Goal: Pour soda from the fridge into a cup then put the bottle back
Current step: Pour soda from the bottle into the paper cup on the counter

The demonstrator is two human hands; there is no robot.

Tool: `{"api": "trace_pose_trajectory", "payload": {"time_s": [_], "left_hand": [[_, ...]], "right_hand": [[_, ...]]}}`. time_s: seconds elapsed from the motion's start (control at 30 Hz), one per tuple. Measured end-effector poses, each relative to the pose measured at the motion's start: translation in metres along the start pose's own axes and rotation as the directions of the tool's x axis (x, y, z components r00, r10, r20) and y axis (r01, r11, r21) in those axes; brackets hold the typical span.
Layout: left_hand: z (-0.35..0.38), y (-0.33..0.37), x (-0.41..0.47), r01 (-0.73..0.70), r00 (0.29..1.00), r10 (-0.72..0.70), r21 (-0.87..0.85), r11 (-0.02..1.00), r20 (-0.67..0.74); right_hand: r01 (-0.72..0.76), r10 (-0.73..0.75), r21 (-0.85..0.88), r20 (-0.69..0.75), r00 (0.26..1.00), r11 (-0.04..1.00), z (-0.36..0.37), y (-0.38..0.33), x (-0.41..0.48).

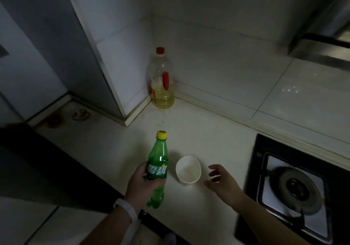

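Note:
My left hand [139, 185] grips a green soda bottle [158, 161] around its labelled middle. The bottle stands nearly upright above the pale counter [117, 150], with its yellow cap [161, 134] on. Just to its right a white paper cup [188, 171] stands upright on the counter, its inside looking white. My right hand [221, 181] hovers to the right of the cup with loosely curled fingers, holding nothing and not touching it.
A large oil bottle [162, 81] with a red cap stands in the tiled back corner. A gas stove [291, 189] with a burner sits at the right. The grey fridge [37, 51] rises at the left. The counter's dark front edge runs along the lower left.

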State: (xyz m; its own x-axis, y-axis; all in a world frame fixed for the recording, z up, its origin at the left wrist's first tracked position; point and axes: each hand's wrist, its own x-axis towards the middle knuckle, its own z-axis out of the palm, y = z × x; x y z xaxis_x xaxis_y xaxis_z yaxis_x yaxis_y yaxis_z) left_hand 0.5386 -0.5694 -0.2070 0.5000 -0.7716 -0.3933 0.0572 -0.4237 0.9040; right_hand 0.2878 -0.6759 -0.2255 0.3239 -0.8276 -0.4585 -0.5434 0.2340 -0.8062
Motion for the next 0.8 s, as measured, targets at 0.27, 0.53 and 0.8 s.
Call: {"api": "trace_pose_trajectory", "payload": {"time_s": [0.27, 0.53, 0.8], "left_hand": [[0.004, -0.011, 0.030, 0.025, 0.998, -0.026, 0.023, 0.999, 0.053], [0.002, -0.018, 0.032, 0.059, 0.996, -0.063, 0.060, 0.996, 0.071], [0.007, -0.019, 0.017, 0.055, 0.990, -0.065, 0.085, 0.995, 0.121]], "right_hand": [[0.089, -0.085, -0.028, 0.126, 0.988, 0.996, 0.040, 0.020, 0.025], [0.162, -0.162, 0.000, -0.014, 0.987, 0.987, 0.076, 0.019, 0.029], [0.189, -0.179, 0.050, -0.156, 0.971, 0.981, 0.071, 0.018, 0.010]]}}
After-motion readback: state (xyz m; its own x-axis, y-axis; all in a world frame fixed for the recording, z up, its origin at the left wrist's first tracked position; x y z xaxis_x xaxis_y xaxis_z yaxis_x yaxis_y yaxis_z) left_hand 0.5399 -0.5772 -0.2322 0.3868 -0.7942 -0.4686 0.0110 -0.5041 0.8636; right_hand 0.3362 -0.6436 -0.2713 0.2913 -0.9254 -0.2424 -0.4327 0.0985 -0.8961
